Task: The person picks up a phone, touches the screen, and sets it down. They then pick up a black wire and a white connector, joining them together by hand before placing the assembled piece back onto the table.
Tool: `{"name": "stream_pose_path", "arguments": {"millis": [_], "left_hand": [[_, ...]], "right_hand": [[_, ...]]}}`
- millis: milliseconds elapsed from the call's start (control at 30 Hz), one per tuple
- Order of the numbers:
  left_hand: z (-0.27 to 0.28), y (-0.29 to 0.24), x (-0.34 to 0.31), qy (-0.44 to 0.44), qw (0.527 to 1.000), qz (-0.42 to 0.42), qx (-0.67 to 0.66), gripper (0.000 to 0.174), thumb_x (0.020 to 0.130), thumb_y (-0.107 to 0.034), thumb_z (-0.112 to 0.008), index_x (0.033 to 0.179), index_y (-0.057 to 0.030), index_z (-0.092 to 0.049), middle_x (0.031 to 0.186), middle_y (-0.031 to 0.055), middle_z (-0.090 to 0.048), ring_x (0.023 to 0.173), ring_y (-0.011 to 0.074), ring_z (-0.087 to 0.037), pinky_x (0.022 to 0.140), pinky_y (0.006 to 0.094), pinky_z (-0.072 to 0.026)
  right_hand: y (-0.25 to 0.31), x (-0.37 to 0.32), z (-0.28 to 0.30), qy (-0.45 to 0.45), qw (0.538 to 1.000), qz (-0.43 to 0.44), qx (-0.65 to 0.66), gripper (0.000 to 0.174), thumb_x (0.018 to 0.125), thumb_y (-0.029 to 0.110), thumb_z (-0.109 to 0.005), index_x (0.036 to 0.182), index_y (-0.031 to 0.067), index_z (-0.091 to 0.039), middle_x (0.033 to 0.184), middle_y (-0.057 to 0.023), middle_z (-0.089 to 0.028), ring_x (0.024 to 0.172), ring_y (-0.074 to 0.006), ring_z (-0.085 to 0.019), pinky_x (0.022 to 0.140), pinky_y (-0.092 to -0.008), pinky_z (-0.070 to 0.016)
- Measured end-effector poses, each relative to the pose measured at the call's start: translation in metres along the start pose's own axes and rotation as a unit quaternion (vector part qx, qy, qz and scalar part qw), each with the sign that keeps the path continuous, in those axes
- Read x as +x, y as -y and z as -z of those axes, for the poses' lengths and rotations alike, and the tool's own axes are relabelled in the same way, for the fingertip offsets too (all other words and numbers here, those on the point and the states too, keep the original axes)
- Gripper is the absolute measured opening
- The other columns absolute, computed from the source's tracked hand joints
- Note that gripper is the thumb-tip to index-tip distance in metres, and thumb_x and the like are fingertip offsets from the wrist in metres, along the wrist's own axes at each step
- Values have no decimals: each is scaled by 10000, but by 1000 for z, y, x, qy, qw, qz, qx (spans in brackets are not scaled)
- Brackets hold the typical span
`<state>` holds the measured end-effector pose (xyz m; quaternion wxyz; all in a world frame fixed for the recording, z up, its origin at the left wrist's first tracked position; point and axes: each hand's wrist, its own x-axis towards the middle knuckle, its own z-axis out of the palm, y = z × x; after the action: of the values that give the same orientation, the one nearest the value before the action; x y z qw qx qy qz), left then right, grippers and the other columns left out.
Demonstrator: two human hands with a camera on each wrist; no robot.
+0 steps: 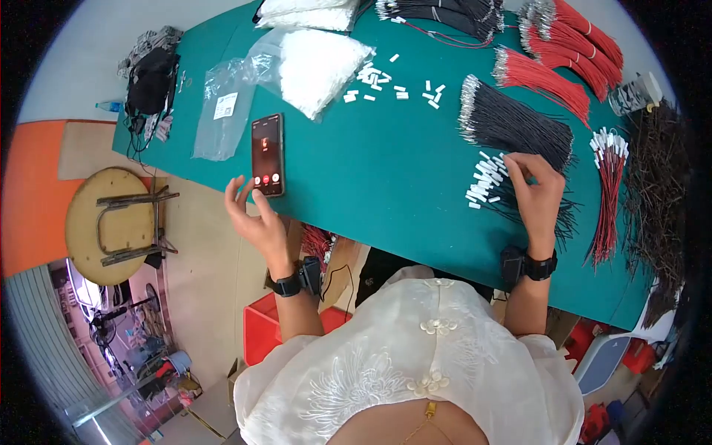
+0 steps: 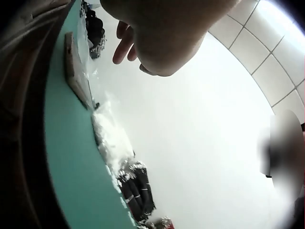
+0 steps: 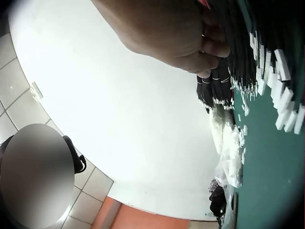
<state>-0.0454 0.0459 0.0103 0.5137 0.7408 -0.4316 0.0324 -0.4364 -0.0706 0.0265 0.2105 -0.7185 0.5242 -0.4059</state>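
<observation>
A black phone [image 1: 268,154] with a call screen lit lies on the green table [image 1: 386,185] near its front edge. My left hand [image 1: 245,196] hovers just below the phone, palm up, fingers spread and holding nothing. In the left wrist view the phone [image 2: 76,71] shows edge-on beyond the left hand [image 2: 123,45]. My right hand [image 1: 513,169] rests on a fan of black wires [image 1: 512,126] tipped with white connectors [image 1: 486,182], fingers curled into the strands. The right wrist view shows the right hand [image 3: 214,52] bent against the black wires [image 3: 228,76].
Red wire bundles [image 1: 545,78], red wires with white ends [image 1: 610,193] and a dark wire pile [image 1: 656,185] fill the right side. Bags of white connectors [image 1: 319,67] and loose connectors [image 1: 386,81] lie at the back. A round stool [image 1: 111,222] and red crate [image 1: 259,326] stand at the left.
</observation>
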Motion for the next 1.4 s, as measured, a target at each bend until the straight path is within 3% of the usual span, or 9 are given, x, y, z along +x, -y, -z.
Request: {"name": "stream_pose_path", "arguments": {"millis": [233, 733, 1067, 1300, 1367, 1400], "left_hand": [[4, 36, -4, 12, 997, -31, 68, 442, 907, 44, -536, 1343, 13, -468, 1258, 158, -589, 1097, 268, -662, 915, 406, -505], [-5, 31, -4, 45, 994, -12, 100, 442, 915, 30, -564, 1348, 40, -475, 1243, 161, -614, 1055, 244, -687, 908, 377, -520], [-6, 31, -4, 54, 994, -6, 91, 442, 917, 38, -576, 1348, 24, -476, 1229, 184, -605, 1055, 262, -677, 920, 403, -507], [-33, -3, 5, 16, 1000, -14, 12, 362, 896, 24, -607, 1256, 25, -566, 1135, 174, -640, 1018, 261, -681, 893, 403, -514], [-60, -24, 11, 113, 987, -113, 0, 286, 870, 11, -634, 1156, 6, -630, 1071, 158, -656, 976, 294, -673, 859, 395, -513], [-75, -38, 12, 115, 987, -116, -7, 286, 870, 11, -634, 1156, 6, -630, 1071, 158, -656, 976, 294, -673, 859, 395, -513]], "right_hand": [[-2, -1, -1, -4, 1000, -3, -3, 102, 881, 52, -731, 949, -24, -725, 795, -75, -692, 642, -110, -583, 608, -257, -466], [-4, -1, 0, -4, 1000, -8, -6, 98, 885, 45, -724, 950, -28, -724, 791, -78, -693, 643, -110, -590, 615, -255, -469], [-7, -2, 1, -8, 1000, -6, -7, 103, 879, 53, -734, 944, -26, -726, 788, -81, -696, 634, -111, -591, 605, -256, -467], [-8, -2, 1, -12, 1000, -11, -2, 103, 875, 55, -738, 942, -23, -727, 788, -83, -698, 635, -119, -602, 595, -259, -469], [-7, -2, 1, -11, 1000, -4, 0, 101, 874, 57, -739, 940, -19, -728, 787, -82, -698, 636, -124, -606, 594, -261, -472], [-7, -1, 1, -16, 1000, -5, -5, 101, 874, 57, -739, 940, -19, -728, 787, -82, -698, 636, -124, -606, 594, -261, -472]]}}
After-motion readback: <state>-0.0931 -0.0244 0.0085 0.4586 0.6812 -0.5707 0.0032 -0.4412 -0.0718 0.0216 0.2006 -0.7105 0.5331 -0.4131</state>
